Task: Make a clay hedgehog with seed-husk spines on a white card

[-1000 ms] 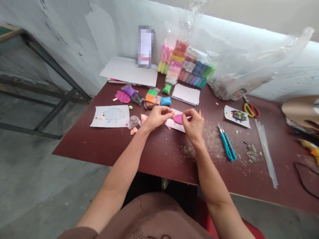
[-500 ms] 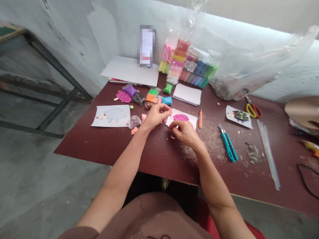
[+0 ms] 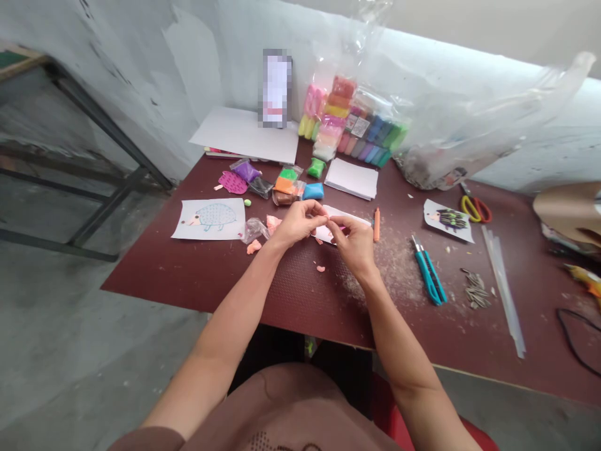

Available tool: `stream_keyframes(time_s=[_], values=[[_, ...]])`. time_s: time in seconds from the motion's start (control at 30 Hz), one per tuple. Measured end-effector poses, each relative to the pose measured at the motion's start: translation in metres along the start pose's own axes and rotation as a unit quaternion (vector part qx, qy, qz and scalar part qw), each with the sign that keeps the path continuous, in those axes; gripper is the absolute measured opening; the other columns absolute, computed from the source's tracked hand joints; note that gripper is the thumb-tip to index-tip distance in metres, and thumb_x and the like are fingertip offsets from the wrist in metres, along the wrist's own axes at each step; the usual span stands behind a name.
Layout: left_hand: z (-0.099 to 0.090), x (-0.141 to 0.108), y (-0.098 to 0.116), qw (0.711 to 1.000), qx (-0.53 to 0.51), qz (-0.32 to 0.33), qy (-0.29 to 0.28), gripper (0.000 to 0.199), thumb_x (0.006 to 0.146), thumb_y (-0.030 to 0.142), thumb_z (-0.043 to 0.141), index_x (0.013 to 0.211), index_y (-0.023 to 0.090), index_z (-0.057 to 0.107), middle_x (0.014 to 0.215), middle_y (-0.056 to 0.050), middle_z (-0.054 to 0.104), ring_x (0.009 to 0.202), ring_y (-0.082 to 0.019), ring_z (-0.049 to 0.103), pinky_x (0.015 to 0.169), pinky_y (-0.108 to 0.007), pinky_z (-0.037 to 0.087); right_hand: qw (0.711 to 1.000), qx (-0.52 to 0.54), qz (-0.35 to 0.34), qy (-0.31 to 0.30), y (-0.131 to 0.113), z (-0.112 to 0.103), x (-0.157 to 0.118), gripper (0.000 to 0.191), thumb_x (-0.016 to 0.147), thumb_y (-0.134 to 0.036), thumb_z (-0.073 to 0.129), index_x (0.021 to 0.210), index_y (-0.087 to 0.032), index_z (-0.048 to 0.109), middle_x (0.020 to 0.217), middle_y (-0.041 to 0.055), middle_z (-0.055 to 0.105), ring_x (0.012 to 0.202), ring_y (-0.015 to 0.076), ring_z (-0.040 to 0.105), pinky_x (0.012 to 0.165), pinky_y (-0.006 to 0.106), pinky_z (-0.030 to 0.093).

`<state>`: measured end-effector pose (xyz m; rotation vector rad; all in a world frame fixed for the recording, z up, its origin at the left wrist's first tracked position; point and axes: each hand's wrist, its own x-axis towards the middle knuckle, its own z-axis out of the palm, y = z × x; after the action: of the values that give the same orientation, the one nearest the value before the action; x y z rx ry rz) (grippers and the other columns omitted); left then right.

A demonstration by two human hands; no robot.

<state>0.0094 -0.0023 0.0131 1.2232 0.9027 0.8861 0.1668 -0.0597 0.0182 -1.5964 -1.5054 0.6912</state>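
Over a white card (image 3: 350,217), my left hand (image 3: 300,224) and my right hand (image 3: 355,245) meet with their fingertips pinched together. Between them is a tiny bit of peach clay, mostly covered by the fingers. The magenta clay shape on the card is largely hidden behind my right hand. Lumps of peach clay (image 3: 254,247) lie left of my left wrist, beside a crumpled clear wrapper (image 3: 255,230). A small peach scrap (image 3: 320,269) rests on the table below my hands. An orange stick-like tool (image 3: 377,224) lies right of the card.
Further left is a card with a blue hedgehog drawing (image 3: 216,216). Clay packets (image 3: 287,186) and a paper stack (image 3: 352,178) sit behind my hands. To the right are a teal cutter (image 3: 429,275), scissors (image 3: 476,209), a decorated hedgehog card (image 3: 448,219) and clear sticks (image 3: 504,294).
My right hand has moved up and its fingertips now meet those of my left hand. My left hand has shifted slightly right and down. More of the magenta shape is covered.
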Motion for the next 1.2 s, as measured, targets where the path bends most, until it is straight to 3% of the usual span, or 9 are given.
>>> stream_keyframes(time_s=[0.17,0.33,0.57,0.83,0.97,1.2], values=[[-0.001,-0.001,0.002,1.000,-0.013,-0.010,-0.021,0.010,0.081,0.016,0.077,0.082,0.011,0.069,0.069,0.001,0.067,0.049,-0.004,0.051,0.043,-0.017,0.034,0.998,0.051,0.027,-0.008,0.002,-0.002,0.003,0.025,0.087,-0.042,0.070,0.083,-0.018,0.077,0.076,0.0036,0.075,0.060,0.0147,0.062,0.062,0.029,0.051],[-0.004,-0.001,0.004,0.998,-0.021,-0.027,-0.047,0.012,0.081,0.016,0.079,0.083,0.010,0.069,0.066,0.001,0.066,0.050,-0.006,0.055,0.046,-0.018,0.041,0.995,0.079,0.043,-0.030,0.004,-0.005,0.005,0.028,0.086,-0.043,0.070,0.082,-0.017,0.078,0.074,0.0042,0.074,0.059,0.0137,0.060,0.059,0.028,0.049],[-0.002,-0.001,0.001,0.999,-0.018,-0.021,-0.016,0.013,0.082,0.009,0.077,0.081,0.012,0.064,0.064,0.002,0.065,0.049,-0.006,0.057,0.045,-0.016,0.042,0.995,0.077,0.035,-0.045,0.005,-0.005,0.005,0.029,0.087,-0.046,0.070,0.083,-0.018,0.079,0.077,0.0044,0.076,0.058,0.0145,0.060,0.060,0.030,0.050],[-0.001,-0.003,0.009,0.996,-0.039,-0.074,-0.019,0.016,0.079,0.007,0.083,0.078,0.009,0.067,0.061,0.000,0.068,0.051,-0.008,0.063,0.052,-0.019,0.054,0.994,0.100,0.033,-0.039,0.009,-0.006,0.007,0.027,0.083,-0.046,0.074,0.086,-0.019,0.080,0.078,0.0041,0.075,0.062,0.0151,0.062,0.061,0.030,0.051],[0.000,-0.004,0.010,0.996,-0.038,-0.082,-0.014,0.017,0.080,0.007,0.084,0.078,0.008,0.067,0.060,0.000,0.067,0.050,-0.009,0.063,0.051,-0.019,0.054,0.993,0.114,0.035,-0.021,0.007,-0.005,0.007,0.026,0.082,-0.045,0.075,0.083,-0.019,0.078,0.079,0.0046,0.076,0.065,0.0160,0.064,0.062,0.030,0.053],[0.001,-0.004,0.008,0.995,-0.040,-0.086,-0.022,0.019,0.079,0.010,0.086,0.078,0.008,0.068,0.060,0.000,0.068,0.050,-0.009,0.064,0.053,-0.019,0.056,0.993,0.109,0.030,-0.042,0.007,-0.003,0.007,0.030,0.083,-0.049,0.073,0.082,-0.019,0.076,0.076,0.0037,0.074,0.061,0.0152,0.063,0.060,0.030,0.052]])
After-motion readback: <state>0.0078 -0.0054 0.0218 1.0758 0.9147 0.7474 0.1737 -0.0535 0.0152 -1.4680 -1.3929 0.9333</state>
